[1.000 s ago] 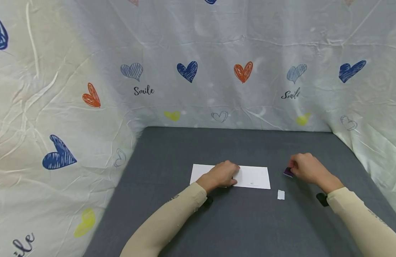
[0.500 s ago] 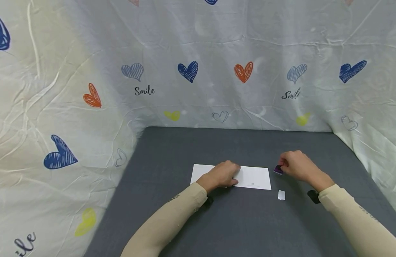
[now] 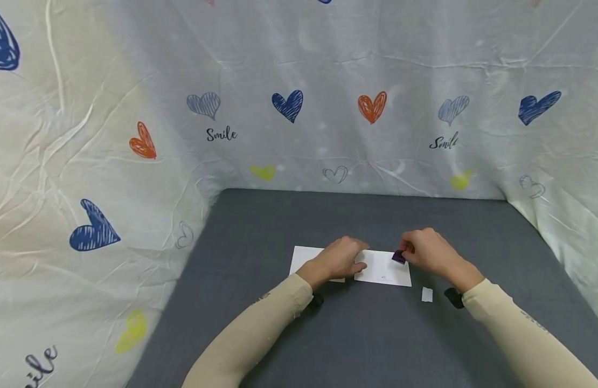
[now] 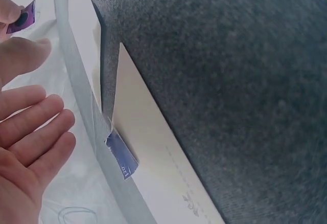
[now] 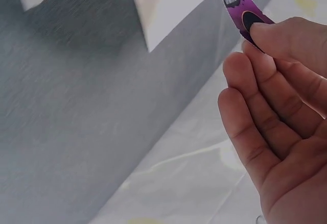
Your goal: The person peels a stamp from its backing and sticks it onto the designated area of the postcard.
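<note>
My right hand point(image 3: 432, 253) pinches a small purple printed paper piece point(image 5: 245, 17) between thumb and fingertips. It has a dark oval and a pale strip with tiny lettering, and overlaps the right end of the white paper point(image 3: 381, 267) in the head view. My left hand point(image 3: 335, 261) is over the middle of that paper, its fingers loosely bent with nothing between them. A dark gap separates two white sections in the left wrist view, where a small blue printed piece point(image 4: 121, 155) lies at the edge of one. The white section bears a small printed mark point(image 4: 190, 205).
A small white paper square point(image 3: 427, 295) lies on the dark grey table cloth point(image 3: 367, 334), near the right end of the white paper. Behind the table hangs a white curtain point(image 3: 318, 64) printed with hearts.
My right hand has moved left with the purple paper piece, from beside the white paper to its right end. My left hand's thumb and fingers have loosened from the paper.
</note>
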`<state>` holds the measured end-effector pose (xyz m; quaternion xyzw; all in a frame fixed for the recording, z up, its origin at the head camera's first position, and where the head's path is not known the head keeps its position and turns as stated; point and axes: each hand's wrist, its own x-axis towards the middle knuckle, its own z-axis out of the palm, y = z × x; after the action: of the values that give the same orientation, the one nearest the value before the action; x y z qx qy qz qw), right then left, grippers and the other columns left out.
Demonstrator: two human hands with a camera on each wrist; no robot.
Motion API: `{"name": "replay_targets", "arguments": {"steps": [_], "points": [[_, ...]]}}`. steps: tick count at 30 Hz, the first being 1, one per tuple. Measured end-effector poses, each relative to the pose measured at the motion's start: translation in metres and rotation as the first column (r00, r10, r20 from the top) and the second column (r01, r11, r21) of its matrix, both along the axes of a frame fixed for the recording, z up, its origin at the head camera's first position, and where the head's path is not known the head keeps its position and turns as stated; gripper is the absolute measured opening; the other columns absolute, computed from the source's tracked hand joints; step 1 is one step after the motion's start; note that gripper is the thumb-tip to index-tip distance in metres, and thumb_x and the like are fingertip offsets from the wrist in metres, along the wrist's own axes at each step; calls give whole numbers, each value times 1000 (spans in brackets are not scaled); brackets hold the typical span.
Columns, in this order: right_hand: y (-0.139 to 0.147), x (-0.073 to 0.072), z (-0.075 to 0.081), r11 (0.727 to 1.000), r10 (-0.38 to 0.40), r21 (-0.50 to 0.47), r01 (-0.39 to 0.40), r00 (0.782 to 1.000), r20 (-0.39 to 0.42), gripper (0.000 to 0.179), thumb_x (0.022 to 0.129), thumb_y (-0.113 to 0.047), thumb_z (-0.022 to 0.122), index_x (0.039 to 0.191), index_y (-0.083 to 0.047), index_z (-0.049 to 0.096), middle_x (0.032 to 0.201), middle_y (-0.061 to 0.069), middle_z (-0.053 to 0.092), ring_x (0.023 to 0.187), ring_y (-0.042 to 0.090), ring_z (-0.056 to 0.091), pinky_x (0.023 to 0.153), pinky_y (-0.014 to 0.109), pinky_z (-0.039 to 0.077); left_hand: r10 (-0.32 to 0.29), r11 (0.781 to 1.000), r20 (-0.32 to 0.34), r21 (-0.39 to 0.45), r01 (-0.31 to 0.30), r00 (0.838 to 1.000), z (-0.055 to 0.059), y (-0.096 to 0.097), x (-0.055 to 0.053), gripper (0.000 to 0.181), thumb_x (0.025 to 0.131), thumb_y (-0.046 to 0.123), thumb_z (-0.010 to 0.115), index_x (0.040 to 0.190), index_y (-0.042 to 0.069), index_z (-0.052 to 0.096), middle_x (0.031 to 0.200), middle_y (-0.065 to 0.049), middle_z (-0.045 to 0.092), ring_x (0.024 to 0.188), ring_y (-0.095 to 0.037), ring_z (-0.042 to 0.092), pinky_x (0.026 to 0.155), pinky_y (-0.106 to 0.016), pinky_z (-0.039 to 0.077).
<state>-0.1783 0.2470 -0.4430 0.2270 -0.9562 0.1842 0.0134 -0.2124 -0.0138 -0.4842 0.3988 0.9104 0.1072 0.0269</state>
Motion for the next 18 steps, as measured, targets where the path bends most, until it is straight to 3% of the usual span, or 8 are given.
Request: {"name": "replay_targets", "arguments": {"steps": [18], "points": [[-35,-1,-7,998,47,-45,-47,999,-10,12,92,1,77,90,-11,78,78,-4,71,66,6,59,64,30,54,2,993,19,120,-5,1000,5,0,3,39,106,31,76,138,9,76,133,-6,79,119,-19,77,104,-34,60]]}}
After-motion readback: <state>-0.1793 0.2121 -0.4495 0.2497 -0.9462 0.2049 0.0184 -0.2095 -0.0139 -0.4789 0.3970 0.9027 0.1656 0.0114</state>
